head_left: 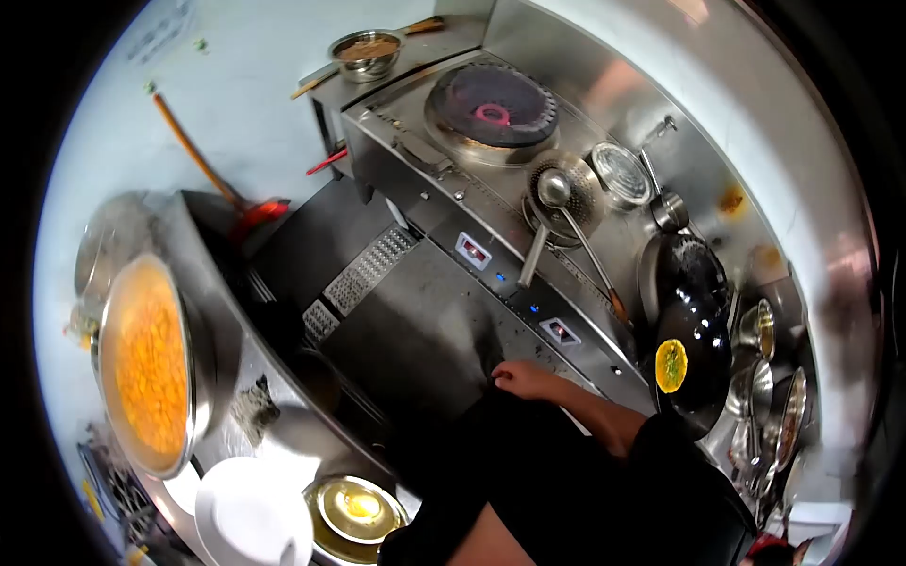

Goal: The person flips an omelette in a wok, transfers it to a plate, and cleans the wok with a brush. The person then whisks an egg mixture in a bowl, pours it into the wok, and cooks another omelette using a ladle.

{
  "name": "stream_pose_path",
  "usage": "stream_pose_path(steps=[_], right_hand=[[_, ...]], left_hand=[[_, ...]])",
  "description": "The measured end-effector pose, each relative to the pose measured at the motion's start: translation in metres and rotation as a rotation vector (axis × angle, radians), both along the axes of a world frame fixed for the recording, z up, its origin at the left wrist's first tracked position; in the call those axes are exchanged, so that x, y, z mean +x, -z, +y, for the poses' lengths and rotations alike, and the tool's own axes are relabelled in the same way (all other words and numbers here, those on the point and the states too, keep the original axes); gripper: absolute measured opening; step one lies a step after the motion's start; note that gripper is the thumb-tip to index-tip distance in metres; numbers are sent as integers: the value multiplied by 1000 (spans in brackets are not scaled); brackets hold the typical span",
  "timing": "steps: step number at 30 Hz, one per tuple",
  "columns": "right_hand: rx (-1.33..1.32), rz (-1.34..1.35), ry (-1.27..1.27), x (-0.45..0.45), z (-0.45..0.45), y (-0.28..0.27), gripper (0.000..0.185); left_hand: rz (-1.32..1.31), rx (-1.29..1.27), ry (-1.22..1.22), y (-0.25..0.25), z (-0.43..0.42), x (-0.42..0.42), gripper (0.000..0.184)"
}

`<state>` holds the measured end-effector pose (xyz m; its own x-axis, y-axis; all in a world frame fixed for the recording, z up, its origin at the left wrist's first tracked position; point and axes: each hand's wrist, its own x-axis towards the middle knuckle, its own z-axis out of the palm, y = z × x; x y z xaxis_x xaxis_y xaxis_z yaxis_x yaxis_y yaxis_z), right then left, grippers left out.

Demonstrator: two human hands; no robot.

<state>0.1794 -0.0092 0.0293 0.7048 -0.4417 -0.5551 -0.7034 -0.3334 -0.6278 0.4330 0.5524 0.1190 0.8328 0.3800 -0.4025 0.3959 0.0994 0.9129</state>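
Right hand [522,379] by stove [489,196], grip apparently curled closed; wok [696,316] holds yellow food [671,366]

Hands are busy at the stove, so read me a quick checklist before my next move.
1. Yellow round inside the black wok: ok, it lies on the inner wall.
2. Right hand away from the wok: ok, it is apart from it, fingers curled.
3. Left hand in view: not ok, it doesn't show.
4. Ladle in hand: not ok, it lies across the strainer.
5. White plate in view: ok, on the counter opposite the stove.
6. Flame under the wok: cannot tell, hidden.
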Motion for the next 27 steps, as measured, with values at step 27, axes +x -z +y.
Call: stream_pose_path(steps=[27], right_hand=[[-470, -493, 1408, -248, -655, 98, 26]], left_hand=[[-62, -291, 1731, 159, -1287, -262, 30]])
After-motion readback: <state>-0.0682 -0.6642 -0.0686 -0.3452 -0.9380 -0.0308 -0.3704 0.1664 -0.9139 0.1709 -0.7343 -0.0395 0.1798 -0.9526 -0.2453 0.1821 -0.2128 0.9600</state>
